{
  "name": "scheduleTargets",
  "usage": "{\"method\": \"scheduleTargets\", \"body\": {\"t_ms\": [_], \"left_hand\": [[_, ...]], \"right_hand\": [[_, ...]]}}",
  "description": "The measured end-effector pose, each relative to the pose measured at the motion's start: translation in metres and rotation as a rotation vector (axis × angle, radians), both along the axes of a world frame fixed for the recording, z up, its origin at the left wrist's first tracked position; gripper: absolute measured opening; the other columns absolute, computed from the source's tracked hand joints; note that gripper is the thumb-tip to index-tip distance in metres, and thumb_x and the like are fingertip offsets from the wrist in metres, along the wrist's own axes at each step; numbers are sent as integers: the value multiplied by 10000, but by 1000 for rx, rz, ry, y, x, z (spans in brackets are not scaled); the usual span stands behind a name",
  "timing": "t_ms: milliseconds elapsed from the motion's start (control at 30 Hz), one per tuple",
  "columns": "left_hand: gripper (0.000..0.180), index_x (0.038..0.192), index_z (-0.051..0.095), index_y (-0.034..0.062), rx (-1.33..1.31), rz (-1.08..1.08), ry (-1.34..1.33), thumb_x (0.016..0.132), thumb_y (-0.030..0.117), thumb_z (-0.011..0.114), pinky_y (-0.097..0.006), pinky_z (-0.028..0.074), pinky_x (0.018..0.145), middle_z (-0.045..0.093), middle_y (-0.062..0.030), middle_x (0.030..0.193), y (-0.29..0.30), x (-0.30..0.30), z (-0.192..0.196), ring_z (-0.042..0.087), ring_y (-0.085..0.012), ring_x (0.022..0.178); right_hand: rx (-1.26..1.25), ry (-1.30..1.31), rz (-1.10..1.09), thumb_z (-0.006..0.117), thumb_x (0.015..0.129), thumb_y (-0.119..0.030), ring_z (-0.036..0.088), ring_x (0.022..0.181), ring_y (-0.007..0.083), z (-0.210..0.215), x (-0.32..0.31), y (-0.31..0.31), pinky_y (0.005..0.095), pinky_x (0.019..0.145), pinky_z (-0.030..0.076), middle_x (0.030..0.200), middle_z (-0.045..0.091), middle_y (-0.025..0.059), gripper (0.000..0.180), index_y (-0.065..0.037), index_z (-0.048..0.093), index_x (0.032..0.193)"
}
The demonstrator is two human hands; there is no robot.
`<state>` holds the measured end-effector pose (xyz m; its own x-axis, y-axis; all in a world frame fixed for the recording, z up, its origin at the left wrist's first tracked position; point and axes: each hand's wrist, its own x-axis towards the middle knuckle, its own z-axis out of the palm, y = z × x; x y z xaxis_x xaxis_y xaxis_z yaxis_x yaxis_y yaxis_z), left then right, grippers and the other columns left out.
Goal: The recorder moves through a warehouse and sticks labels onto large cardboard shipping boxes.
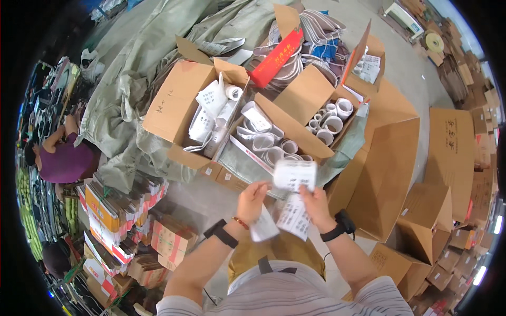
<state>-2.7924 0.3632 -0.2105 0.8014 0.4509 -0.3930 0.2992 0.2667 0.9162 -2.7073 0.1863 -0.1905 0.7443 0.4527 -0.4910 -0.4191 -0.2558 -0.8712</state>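
In front of my waist, my right hand (pixel 315 206) pinches printed white paper labels (pixel 294 217), which hang below its fingers. Another white label sheet (pixel 295 175), blurred, extends above the thumb. My left hand (pixel 252 203) is closed at the left side, its fingertips close to the upper sheet. A white paper piece (pixel 264 227) hangs beneath the left hand. Just beyond my hands, an open carton (pixel 295 124) holds several rolls of white labels (pixel 333 125). To its left, another open carton (pixel 179 100) contains folded label sheets (pixel 212 99) and rolls.
A red printed strip (pixel 276 57) lies across bundled sacks (pixel 321 26) at the back. Large cardboard boxes (pixel 385 174) stand on the right. Stacked flattened cartons (pixel 108 216) and grey-green sheeting (pixel 121 105) occupy the left. A person in purple (pixel 68 158) is farther left.
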Motion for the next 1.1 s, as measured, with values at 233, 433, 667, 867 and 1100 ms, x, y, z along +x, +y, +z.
{"method": "scheduleTargets", "body": {"t_ms": [233, 433, 667, 867, 1100], "left_hand": [[295, 1076, 587, 129, 934, -430, 77, 795, 212, 618, -366, 503, 649, 573, -117, 961, 61, 71, -44, 617, -287, 800], [297, 956, 651, 127, 1066, -535, 385, 787, 363, 590, -414, 496, 638, 566, -114, 935, 78, 105, -77, 607, -311, 783], [253, 651, 627, 79, 1131, -217, 293, 790, 287, 587, -394, 488, 561, 582, -63, 773, 98, 108, -110, 600, -286, 656], [260, 739, 646, 84, 1096, -329, 323, 812, 294, 512, -426, 495, 611, 589, -78, 884, 113, 101, -106, 616, -306, 714], [199, 897, 651, 111, 1015, -273, 216, 804, 258, 555, -408, 494, 639, 608, -67, 896, 100, 97, -87, 617, -292, 764]], "right_hand": [[132, 298, -84, 542, 901, -221, 580, 823, 98, -19, 64, -1, 249, 696, 477, 966, 616, 56, 294, 3, 540, 1091], [404, 377, -281, 503, 917, -204, 599, 819, 120, -51, 67, 48, 244, 703, 490, 995, 610, 56, 296, -2, 506, 1133], [246, 383, -312, 550, 877, -251, 616, 766, 161, -98, 46, 78, 277, 686, 476, 874, 646, 89, 281, 1, 615, 984], [-672, -443, -26, 529, 786, -318, 608, 667, 387, -90, 70, 116, 413, 661, 480, 724, 619, 240, 389, 54, 635, 738], [-868, -530, 616, 505, 842, -357, 611, 776, 383, -81, 80, 165, 462, 688, 470, 791, 627, 231, 389, 15, 619, 862]]}}
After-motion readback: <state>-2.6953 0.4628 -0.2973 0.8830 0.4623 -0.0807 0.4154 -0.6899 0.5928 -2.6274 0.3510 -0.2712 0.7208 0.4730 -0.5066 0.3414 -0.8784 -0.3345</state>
